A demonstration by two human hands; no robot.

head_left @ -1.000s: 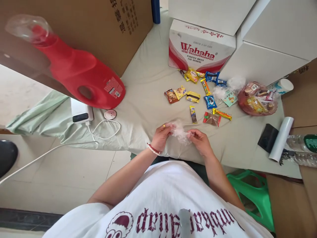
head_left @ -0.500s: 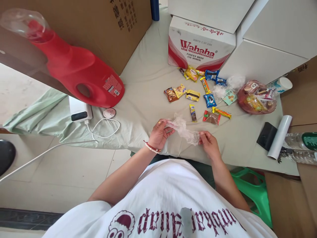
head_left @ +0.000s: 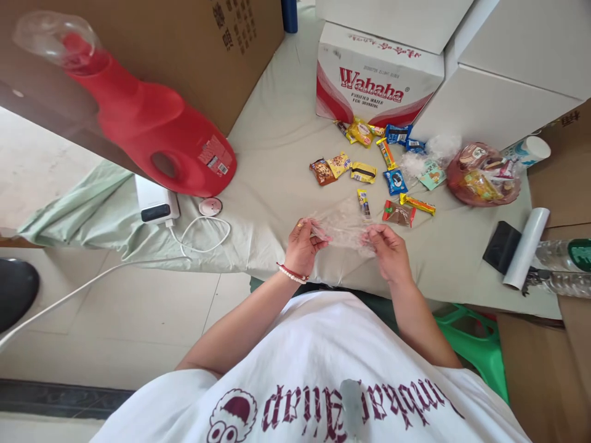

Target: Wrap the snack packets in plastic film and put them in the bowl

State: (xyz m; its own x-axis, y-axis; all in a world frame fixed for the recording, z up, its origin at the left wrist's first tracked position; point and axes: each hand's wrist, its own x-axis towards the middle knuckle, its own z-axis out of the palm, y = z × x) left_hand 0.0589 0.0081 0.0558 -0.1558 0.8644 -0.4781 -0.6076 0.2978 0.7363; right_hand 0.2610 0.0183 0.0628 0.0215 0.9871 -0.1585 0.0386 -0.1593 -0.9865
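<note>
A thin clear plastic bag is spread between my two hands over the near edge of the pale green cloth. My left hand, with a bead bracelet and a ring, pinches its left side. My right hand pinches its right side. Just beyond the bag lie several small snack packets, among them a brown one and a yellow bar.
A big red jug lies at the left beside a white power bank with a cable. A Wahaha carton stands at the back. A pink bag of snacks, a white roll and a green stool are at the right.
The bag was bunched between my hands, then pulled out long; now it is spread flatter and wider, with my hands a little farther forward.
</note>
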